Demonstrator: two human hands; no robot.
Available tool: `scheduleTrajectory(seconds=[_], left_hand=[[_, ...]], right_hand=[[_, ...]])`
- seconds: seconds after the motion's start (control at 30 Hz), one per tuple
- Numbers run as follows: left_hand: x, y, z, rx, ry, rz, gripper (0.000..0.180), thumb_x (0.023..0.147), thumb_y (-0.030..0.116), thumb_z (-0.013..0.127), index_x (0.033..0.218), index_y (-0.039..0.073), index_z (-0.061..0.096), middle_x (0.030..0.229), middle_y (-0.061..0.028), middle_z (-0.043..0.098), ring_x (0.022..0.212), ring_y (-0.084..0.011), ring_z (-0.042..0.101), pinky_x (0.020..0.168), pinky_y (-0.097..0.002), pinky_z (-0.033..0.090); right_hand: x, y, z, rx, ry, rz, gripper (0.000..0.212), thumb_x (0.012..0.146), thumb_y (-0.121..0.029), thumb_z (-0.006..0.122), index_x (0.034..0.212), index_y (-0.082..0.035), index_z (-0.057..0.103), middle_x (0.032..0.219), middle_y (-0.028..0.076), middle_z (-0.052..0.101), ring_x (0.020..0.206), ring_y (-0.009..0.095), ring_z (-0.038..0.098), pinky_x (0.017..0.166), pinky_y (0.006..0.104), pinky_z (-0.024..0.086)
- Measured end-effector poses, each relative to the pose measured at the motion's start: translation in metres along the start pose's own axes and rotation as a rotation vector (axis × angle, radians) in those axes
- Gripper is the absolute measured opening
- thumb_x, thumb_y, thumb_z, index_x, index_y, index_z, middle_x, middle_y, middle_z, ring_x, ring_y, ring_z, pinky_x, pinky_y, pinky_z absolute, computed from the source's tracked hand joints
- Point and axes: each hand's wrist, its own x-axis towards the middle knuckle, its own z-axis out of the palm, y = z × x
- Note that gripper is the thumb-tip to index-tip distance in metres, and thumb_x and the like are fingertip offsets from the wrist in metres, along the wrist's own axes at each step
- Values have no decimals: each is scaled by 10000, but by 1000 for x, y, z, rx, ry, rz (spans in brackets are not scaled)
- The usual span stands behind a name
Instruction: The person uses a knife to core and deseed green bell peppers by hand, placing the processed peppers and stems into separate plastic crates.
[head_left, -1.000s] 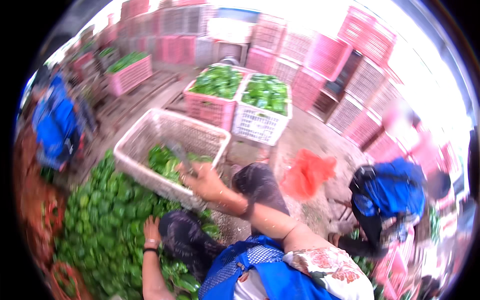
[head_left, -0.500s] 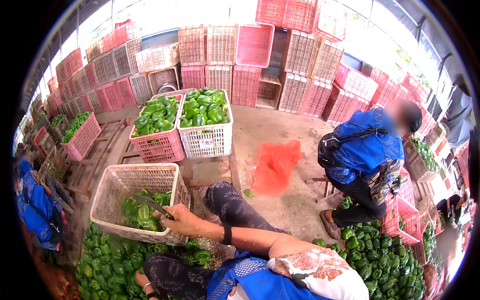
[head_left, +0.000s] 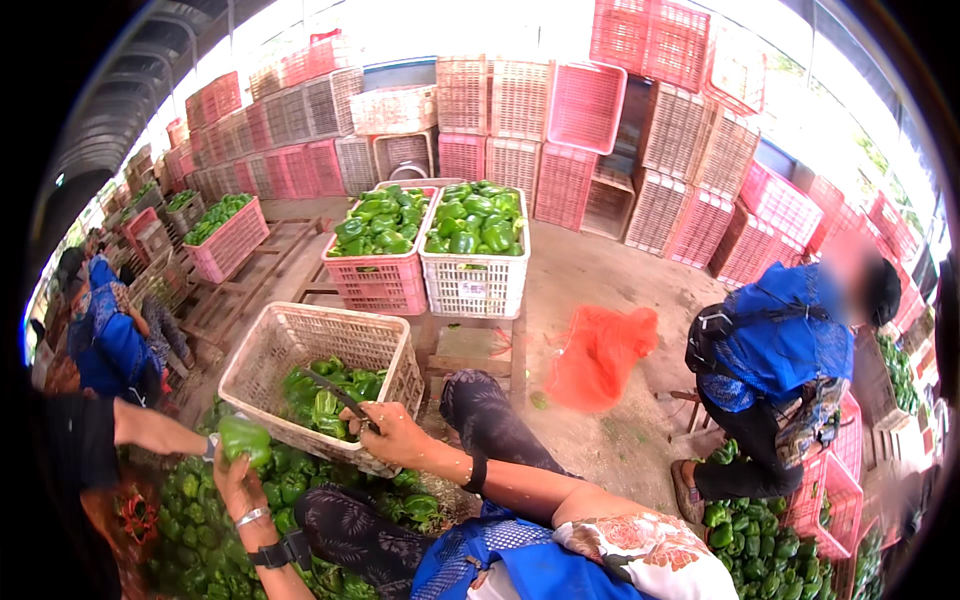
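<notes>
Presently, I have the left hand (head_left: 238,488) gripping a green pepper (head_left: 244,441) above the pepper pile (head_left: 195,525), just left of the near crate (head_left: 268,362). My right hand (head_left: 393,437) is closed on a knife (head_left: 334,390), blade over the loose peppers (head_left: 368,384) inside that crate. Another person's forearm (head_left: 158,430) extends from the left toward the held pepper; I cannot tell whether they touch. Farther back, pepper-filled pink (head_left: 378,288) and white crates (head_left: 474,290) stand side by side.

Markings in your view: one item. Label (head_left: 473,290), small, pale, with dark marks, on the front wall of the white crate (head_left: 440,285); print too small for you to read. Legible texts, numbers or signs for you: none.
</notes>
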Motion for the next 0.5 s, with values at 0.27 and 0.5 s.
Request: scheduleTrajectory(seconds=[0.27,0.5], left_hand=[[-21,21,94,-254,-114,-26,379,798,39,659,1160,-8,559,1050,-71,635,953,-184,616,844,-335,500],[-20,14,119,-206,-70,120,591,706,-78,682,1253,-19,468,1144,-113,564,1029,-216,568,901,-352,479]], right_hand=[[3,-17,-22,86,-84,180,507,872,-22,507,1365,-134,467,613,9,470,517,63,477,493,257,427],[15,-27,-12,-152,89,-169,372,835,-39,558,1204,-1,522,806,216,620,666,314,623,612,373,480]])
